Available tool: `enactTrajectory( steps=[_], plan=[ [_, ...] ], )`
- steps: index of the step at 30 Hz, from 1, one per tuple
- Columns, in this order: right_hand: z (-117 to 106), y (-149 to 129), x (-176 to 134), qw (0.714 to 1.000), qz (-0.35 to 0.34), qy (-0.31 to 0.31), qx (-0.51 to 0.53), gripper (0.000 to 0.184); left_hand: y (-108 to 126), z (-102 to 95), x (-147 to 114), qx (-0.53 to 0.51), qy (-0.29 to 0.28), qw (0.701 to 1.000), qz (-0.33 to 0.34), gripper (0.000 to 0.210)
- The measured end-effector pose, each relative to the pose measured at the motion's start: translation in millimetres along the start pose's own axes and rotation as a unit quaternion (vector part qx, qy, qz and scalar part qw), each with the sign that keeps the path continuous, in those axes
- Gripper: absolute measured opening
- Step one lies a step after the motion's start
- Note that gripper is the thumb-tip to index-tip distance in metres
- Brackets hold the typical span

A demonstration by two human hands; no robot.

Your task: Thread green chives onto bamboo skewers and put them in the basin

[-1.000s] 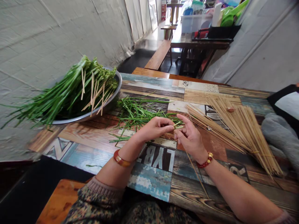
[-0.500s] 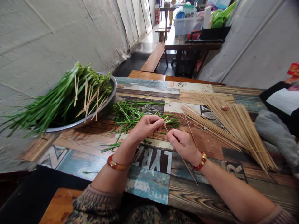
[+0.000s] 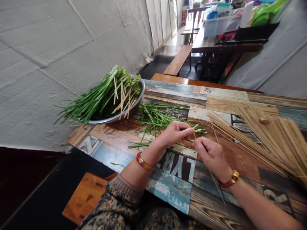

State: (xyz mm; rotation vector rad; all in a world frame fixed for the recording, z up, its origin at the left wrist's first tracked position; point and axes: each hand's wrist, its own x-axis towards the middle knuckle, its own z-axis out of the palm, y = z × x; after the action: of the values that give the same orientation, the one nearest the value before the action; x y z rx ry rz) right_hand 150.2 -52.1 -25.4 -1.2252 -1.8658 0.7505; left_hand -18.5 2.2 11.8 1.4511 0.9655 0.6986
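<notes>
My left hand [image 3: 178, 131] pinches a few green chive stems, their pale cut ends [image 3: 198, 129] poking out past the fingertips. Close beside it, my right hand [image 3: 212, 155] is closed on a thin bamboo skewer [image 3: 218, 188]. The skewer's long end slants down below the right palm, and its upper part reaches the left fingertips; whether it pierces the stems is hard to see. Loose chives [image 3: 157, 117] lie spread on the table behind the left hand. A metal bowl [image 3: 143, 92] at the left holds a heap of chives [image 3: 103, 97] with several skewer ends sticking out.
Bundles of bamboo skewers [image 3: 273, 137] fan out on the patterned wooden table [image 3: 168, 198] at the right. A white wall [image 3: 48, 76] borders the left side. Farther back are a bench [image 3: 178, 60] and another table carrying a plastic bin [image 3: 222, 25].
The view has turned left, so everything appears farther right. Both hands stay close together at the stems, with the right fingertips slightly nearer the left ones.
</notes>
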Motion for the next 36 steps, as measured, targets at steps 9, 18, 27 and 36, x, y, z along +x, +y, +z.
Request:
enactTrajectory(
  steps=[9,18,27,36],
  plan=[
    [2,10,4,0.971,0.117,-0.097,0.184,0.027,-9,-3.6,1,0.078,-0.016,0.996,0.043,0.033],
    [9,20,12,0.949,0.149,0.004,0.278,0.028,14,2.7,-13,0.297,-0.076,0.948,0.083,0.038],
    [12,14,17,0.937,0.175,0.063,0.296,0.026,29,-52.5,-40,0.316,-0.088,0.937,-0.121,0.048],
    [10,12,18,0.955,0.169,0.048,0.237,0.021,24,-77.0,21,0.540,0.074,0.839,-0.003,0.034]
  ],
)
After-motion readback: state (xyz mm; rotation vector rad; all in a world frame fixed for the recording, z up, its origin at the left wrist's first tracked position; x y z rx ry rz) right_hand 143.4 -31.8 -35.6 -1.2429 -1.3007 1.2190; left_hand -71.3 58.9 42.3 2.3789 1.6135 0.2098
